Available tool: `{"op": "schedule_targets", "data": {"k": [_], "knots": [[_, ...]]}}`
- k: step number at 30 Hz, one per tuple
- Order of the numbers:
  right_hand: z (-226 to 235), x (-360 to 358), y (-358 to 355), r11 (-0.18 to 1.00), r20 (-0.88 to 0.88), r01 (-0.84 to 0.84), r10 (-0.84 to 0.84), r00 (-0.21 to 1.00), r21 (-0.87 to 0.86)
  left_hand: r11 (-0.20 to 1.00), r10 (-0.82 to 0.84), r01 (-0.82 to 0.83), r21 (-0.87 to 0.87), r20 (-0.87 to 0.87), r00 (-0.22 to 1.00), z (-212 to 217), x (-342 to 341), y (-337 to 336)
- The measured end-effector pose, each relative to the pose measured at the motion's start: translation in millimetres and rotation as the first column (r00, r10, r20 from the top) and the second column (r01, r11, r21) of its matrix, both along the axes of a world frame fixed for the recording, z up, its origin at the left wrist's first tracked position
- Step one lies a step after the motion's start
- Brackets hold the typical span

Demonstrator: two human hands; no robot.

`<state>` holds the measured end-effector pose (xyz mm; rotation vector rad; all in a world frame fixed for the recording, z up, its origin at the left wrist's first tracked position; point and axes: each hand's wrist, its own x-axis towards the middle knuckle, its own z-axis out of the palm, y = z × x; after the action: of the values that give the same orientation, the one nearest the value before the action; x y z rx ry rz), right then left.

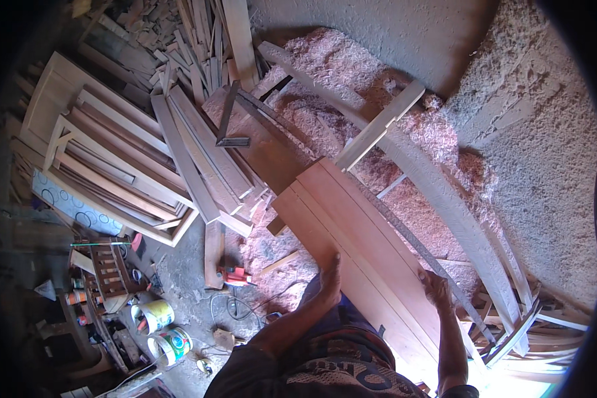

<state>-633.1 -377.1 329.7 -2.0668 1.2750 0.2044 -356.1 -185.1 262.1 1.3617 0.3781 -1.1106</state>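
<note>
Long reddish-brown wooden boards (358, 225) lie side by side in front of me, with narrow seams running along their length. My left hand (331, 280) rests against their near left edge, fingers stretched out along the wood. On the opposite edge, my right hand (436, 289) has its fingers curled over the outer board, partly hidden from view. Beyond the far end of the boards lies a flat brown surface (272, 156), and a dark angled metal piece (231, 140) sits on it.
Wood shavings (325, 60) are heaped behind a large curved timber (438, 189) with a crosspiece (385, 126). Stacked wooden frames (113, 152) and planks (202, 156) stand to the left. Nearer are a red power tool (235, 276), cables and two buckets (170, 346). A rough wall (530, 132) rises at right.
</note>
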Motion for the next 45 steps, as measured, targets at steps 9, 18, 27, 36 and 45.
{"op": "schedule_targets", "data": {"k": [9, 18, 27, 36, 45], "knots": [[-19, -13, 8, 0.988, -0.019, 0.090, -0.093, 0.996, -0.125, 0.994, -0.026, -0.013, 0.110, 0.344, 0.939, -6, 11, -10], [-34, -23, 5, 0.973, 0.034, 0.025, -0.017, 0.999, -0.230, 0.937, -0.259, -0.140, 0.319, 0.906, 0.334, 24, 46, -19], [-30, 1, 12, 0.911, 0.011, -0.011, 0.017, 1.000, -0.413, 0.700, -0.464, 0.233, 0.675, 0.678, -0.570, 31, 198, -49], [-14, 198, 4, 0.814, 0.120, 0.040, 0.036, 0.992, -0.580, 0.548, -0.490, 0.521, 0.654, 0.756, -0.434, 53, 310, -76], [41, 383, -69, 0.864, 0.314, 0.041, 0.137, 0.939, -0.502, 0.849, -0.289, 0.428, 0.309, 0.951, -0.113, -28, 440, -158]]}}
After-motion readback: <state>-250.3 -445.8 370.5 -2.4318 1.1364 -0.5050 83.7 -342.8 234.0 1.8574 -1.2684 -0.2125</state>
